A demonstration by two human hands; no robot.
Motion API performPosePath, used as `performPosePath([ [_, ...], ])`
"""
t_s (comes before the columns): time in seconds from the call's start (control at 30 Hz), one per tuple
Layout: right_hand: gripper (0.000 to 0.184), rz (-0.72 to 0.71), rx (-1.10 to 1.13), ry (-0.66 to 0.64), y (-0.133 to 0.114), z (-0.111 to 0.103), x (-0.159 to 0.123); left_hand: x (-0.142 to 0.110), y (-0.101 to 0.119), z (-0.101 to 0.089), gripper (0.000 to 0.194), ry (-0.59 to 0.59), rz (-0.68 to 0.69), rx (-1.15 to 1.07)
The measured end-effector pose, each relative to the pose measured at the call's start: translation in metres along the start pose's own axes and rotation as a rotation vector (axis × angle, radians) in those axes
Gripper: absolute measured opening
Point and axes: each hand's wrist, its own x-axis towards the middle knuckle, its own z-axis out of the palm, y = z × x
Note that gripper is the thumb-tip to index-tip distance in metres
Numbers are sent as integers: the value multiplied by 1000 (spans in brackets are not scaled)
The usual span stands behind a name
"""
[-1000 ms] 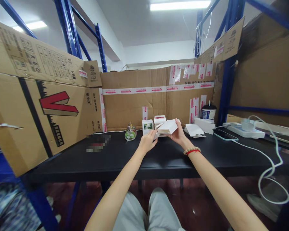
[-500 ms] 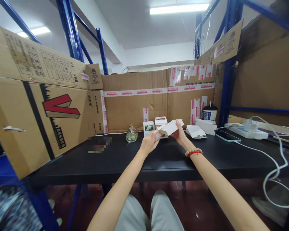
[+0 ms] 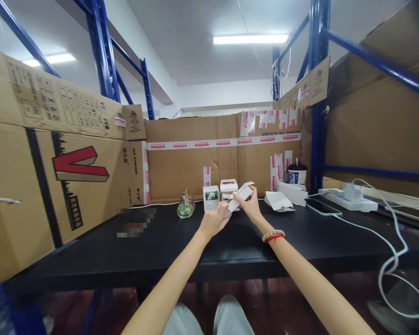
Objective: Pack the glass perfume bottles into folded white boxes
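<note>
Between my two hands, tilted above the table, is a small white cardboard box (image 3: pixel 242 192) with a flap standing out at its upper end. My left hand (image 3: pixel 214 219) is closed on its lower left end. The fingers and thumb of my right hand (image 3: pixel 248 204) are closed on its upper right part. Just behind stand a white box with a green and white flower picture (image 3: pixel 211 196) and a white box with a red label (image 3: pixel 228 184), partly covered by the held box. To their left are glass perfume bottles (image 3: pixel 185 209), the front one greenish.
Folded white cartons (image 3: pixel 278 201) lie to the right, near a lidded paper cup (image 3: pixel 297 174). Further right are a phone (image 3: pixel 323 207), a power strip (image 3: pixel 349 200) and a looping white cable (image 3: pixel 393 232). Cardboard panels (image 3: pixel 192 170) wall the black table (image 3: pixel 153 260).
The white box has turned in my hands to a narrower side, and my right hand has shifted left along it. The whole view has shifted slightly.
</note>
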Motion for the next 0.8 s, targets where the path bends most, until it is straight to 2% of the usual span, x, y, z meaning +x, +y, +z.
performPosePath([
  [0.1,61,-131,-143,26,2,-1,-1,0,1,2,22,6,15,4],
  [0.17,61,-143,-210,-7,3,-4,-2,0,1,3,23,3,9,5],
  [0.27,48,-89,-290,-166,5,-7,-3,-1,0,5,29,27,-82,7],
  [0.37,38,-121,-288,-376,11,-8,-3,-2,-2,4,40,66,-173,5],
  [0.5,37,-66,-176,-565,19,-3,-4,-3,-3,2,41,11,-170,3],
  [0.57,37,-7,-114,-579,20,-1,-4,-2,-3,1,39,-36,-184,10],
  [0.67,41,55,-28,-521,18,2,-5,0,-2,0,36,-63,-272,4],
  [0.8,45,66,47,-494,14,2,-6,3,1,-3,35,-113,-373,-55],
])
